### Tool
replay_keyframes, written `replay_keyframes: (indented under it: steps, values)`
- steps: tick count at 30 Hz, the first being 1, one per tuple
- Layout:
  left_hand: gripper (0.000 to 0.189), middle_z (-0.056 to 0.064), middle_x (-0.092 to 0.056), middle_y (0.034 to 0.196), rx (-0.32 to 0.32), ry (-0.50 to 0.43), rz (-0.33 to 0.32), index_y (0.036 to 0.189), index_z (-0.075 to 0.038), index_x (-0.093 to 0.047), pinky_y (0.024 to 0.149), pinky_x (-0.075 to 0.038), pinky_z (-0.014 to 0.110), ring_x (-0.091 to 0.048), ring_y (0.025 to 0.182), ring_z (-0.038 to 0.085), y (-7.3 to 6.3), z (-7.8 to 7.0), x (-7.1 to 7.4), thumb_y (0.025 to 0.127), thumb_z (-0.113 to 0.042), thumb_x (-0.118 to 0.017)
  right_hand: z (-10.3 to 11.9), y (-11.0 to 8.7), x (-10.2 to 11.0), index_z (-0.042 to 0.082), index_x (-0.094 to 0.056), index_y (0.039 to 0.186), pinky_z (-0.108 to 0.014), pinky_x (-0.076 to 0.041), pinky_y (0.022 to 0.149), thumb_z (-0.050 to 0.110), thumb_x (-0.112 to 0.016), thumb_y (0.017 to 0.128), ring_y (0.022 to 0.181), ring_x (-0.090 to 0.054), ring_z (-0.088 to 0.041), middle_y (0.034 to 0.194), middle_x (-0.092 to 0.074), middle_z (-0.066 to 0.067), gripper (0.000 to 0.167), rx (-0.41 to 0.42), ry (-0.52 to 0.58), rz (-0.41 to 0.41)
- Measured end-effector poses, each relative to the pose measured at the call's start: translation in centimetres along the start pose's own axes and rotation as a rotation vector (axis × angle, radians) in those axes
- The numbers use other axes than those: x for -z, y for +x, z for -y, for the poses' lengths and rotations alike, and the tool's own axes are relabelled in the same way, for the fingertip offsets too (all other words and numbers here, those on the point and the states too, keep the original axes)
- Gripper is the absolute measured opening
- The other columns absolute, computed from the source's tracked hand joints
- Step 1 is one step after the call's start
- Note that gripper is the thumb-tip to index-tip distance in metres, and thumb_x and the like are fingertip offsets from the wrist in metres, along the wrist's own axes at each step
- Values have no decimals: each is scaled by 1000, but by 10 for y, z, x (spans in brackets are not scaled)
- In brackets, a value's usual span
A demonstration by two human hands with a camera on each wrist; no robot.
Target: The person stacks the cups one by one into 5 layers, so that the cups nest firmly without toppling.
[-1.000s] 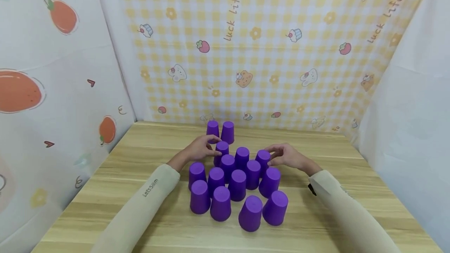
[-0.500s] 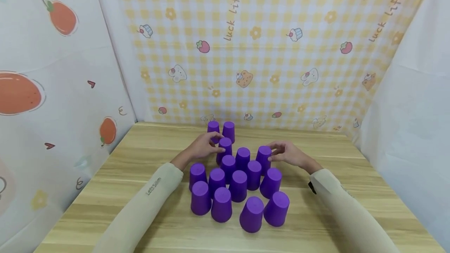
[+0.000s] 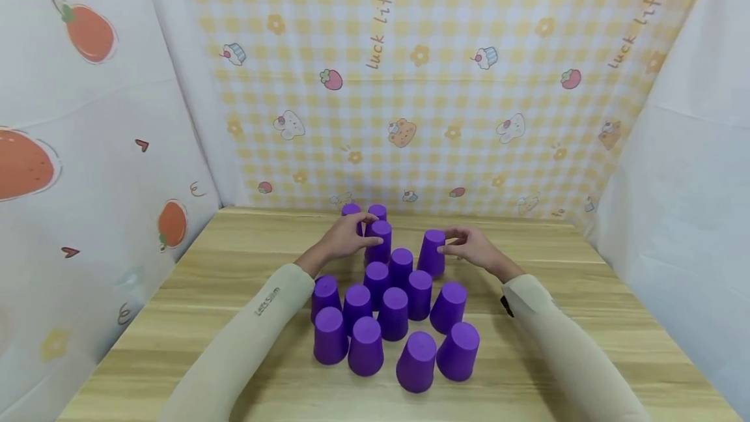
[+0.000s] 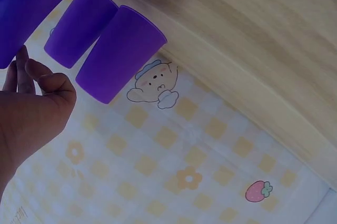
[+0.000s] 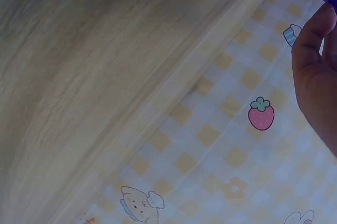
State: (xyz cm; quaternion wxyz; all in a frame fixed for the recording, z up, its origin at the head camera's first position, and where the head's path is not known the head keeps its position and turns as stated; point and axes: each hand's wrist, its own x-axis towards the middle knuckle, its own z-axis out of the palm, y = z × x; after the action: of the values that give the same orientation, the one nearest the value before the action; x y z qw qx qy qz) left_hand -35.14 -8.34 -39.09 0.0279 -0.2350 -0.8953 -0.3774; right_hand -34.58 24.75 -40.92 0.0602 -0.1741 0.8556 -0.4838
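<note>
Purple cup (image 3: 381, 253) pinched by the left hand (image 3: 346, 237), just short of two far cups (image 3: 377, 211), partly hidden; second cup (image 3: 431, 255) pinched by the right hand (image 3: 474, 248), beyond the right side of the near cluster (image 3: 394, 314). Apparently mid-repositioning; next, seems to call for level placing without knocking neighbours. Impossible to tell whether touching or clear of the table (image 3: 515, 357).

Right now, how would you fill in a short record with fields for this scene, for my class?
Left hand: holds a purple plastic-looking cup
Right hand: holds another purple cup
Other purple cups: stand upside down
Surface: wood-grain tabletop
Backdrop: yellow-and-white checked sheet lettered "luck life"
</note>
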Motion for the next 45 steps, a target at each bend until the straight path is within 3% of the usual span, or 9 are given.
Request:
replay_keyframes:
  steps: [7, 12, 16, 20, 26, 30, 34, 39, 45]
  values:
    - [58, 10, -64, 127, 9, 46, 27, 136, -11, -59, 99, -46, 48, -60, 113, 33, 17, -5, -4, 87, -37, -77, -2, 11, 0, 1, -60, 131, -48, -55, 77, 26, -77, 88, 109, -65, -33, 129, -62, -18, 53, -21, 14, -57]
    - [52, 1, -66, 128, 7, 133, -6, 128, -18, -65, 106, -26, 55, -59, 119, 26, 27, -10, -6, 83, -40, -79, -2, 19, 0, 2, -60, 131, -52, -55, 78, 29, -79, 86, 103, -66, -30, 130, -62, -19, 56, -18, 16, -95]
    - [50, -2, -67, 127, 41, 189, -12, 124, -21, -67, 108, -14, 62, -57, 121, 24, 34, -15, -7, 81, -42, -81, 0, 25, -1, 1, -60, 131, -54, -54, 79, 29, -79, 86, 101, -67, -31, 130, -61, -21, 56, -25, 18, -110]
    - [50, -3, -68, 124, 75, 227, -9, 123, -23, -68, 111, -7, 67, -55, 124, 25, 41, -16, -5, 80, -44, -81, 0, 30, -3, 1, -59, 131, -56, -54, 80, 25, -77, 87, 102, -66, -37, 130, -61, -22, 53, -29, 16, -116]
    - [49, -8, -69, 121, 93, 245, -6, 121, -27, -69, 105, -21, 61, -58, 119, 21, 54, -15, -5, 79, -49, -81, -4, 40, -5, 0, -57, 132, -56, -54, 80, 27, -78, 87, 104, -65, -37, 131, -60, -22, 56, -33, 23, -129]
    - [50, -8, -69, 121, 61, 252, 0, 121, -28, -69, 99, -27, 55, -59, 117, 21, 61, -14, -8, 78, -51, -80, -7, 44, -6, 0, -58, 131, -49, -56, 74, 25, -78, 87, 102, -66, -38, 130, -61, -22, 55, -32, 33, -139]
    - [50, -11, -69, 122, 64, 276, 2, 122, -30, -69, 100, -25, 56, -58, 118, 20, 67, -14, -12, 78, -53, -80, -8, 46, -7, 0, -59, 130, -40, -55, 64, 21, -78, 87, 99, -66, -40, 127, -63, -22, 52, -25, 33, -144]
    - [51, -9, -68, 125, 83, 265, -3, 124, -29, -68, 102, -20, 57, -53, 123, 24, 73, -13, -15, 79, -50, -79, -8, 49, -9, 1, -60, 130, -42, -56, 64, 20, -78, 87, 98, -66, -42, 127, -63, -22, 51, -22, 23, -150]
    - [49, -9, -67, 126, 82, 274, 17, 123, -30, -69, 107, -13, 66, -45, 130, 32, 81, -13, -17, 79, -49, -80, -11, 55, -10, 1, -61, 129, -41, -56, 61, 18, -78, 87, 96, -66, -43, 127, -63, -22, 49, -24, 17, -163]
